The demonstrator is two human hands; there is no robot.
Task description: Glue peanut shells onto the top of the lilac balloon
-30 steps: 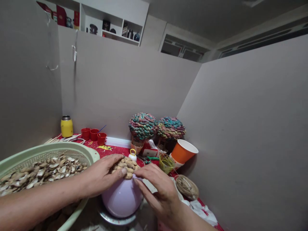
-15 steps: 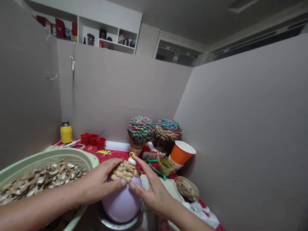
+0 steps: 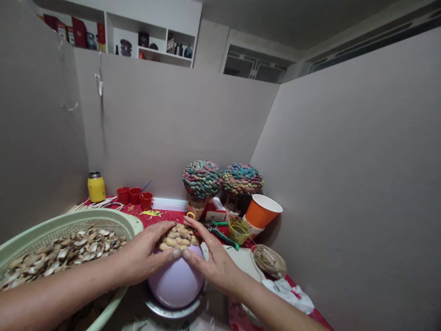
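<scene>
A smooth lilac ball point(image 3: 176, 282) sits on a round metal dish point(image 3: 172, 314), its top covered by a cap of peanut shells point(image 3: 179, 236). My left hand point(image 3: 146, 253) lies against the left side of the shells. From the right, my right hand point(image 3: 215, 262) cups the other side. Both hands have their fingers stretched out, and the thumb tips meet at the front, along the lower edge of the shells. Just behind my right fingertips a small yellow ring point(image 3: 190, 214) shows.
At left stands a green colander point(image 3: 136, 224) of split shells point(image 3: 79, 250). Behind are red cups point(image 3: 135, 196), a yellow bottle point(image 3: 96, 188), two colourful shell-covered balls point(image 3: 202, 179) point(image 3: 243, 178), green-handled pliers point(image 3: 225, 239), an orange paper tub point(image 3: 262, 211) and a twine coil point(image 3: 270, 261). Grey panels point(image 3: 165, 115) enclose the table.
My thumbs have come together at the front. My right fingers have shifted over the shells, and the white piece under the yellow ring is now hidden. The view has tilted slightly downward.
</scene>
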